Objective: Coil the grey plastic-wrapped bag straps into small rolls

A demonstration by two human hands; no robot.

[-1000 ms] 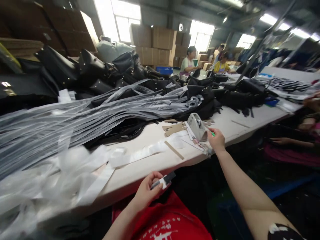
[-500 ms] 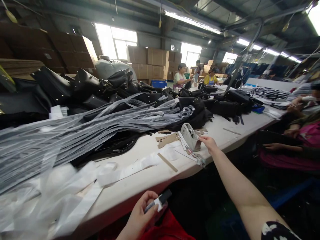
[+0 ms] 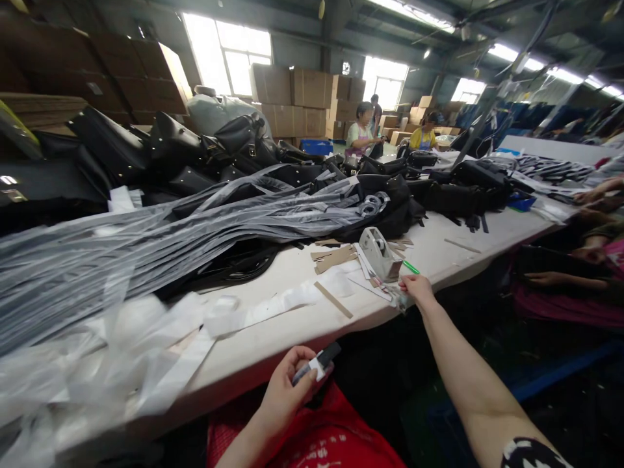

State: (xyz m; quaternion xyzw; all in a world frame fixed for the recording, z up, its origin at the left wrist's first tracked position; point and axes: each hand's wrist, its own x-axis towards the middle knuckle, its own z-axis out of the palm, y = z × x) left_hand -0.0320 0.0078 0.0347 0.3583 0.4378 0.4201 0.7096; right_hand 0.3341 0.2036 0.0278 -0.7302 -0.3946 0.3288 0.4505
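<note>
My left hand (image 3: pixel 295 383) is closed around a small black strap-like piece (image 3: pixel 329 354) with a white band (image 3: pixel 318 369) round it, above my red apron (image 3: pixel 336 429). Its far end sticks out past my fingers. Stretched out to the table, my right hand (image 3: pixel 416 288) has its fingertips pinched together just off the front end of a grey tape dispenser (image 3: pixel 383 257). What those fingertips hold, if anything, is too small to make out. Just beyond them lies a bright green pen-like stick (image 3: pixel 411 267). Brown card strips (image 3: pixel 334 259) lie beside the dispenser.
Long grey strips (image 3: pixel 234 211) spread across the white table (image 3: pixel 273 331), with black bags (image 3: pixel 117 143) heaped behind. Crumpled white film (image 3: pixel 166 351) lies at the near left. A loose card strip (image 3: pixel 333 299) is near the edge. Co-workers sit at the right and far back.
My right hand has shifted a little down from the dispenser's front end, and the green stick has come into sight. The left hand keeps its hold. The view has turned slightly.
</note>
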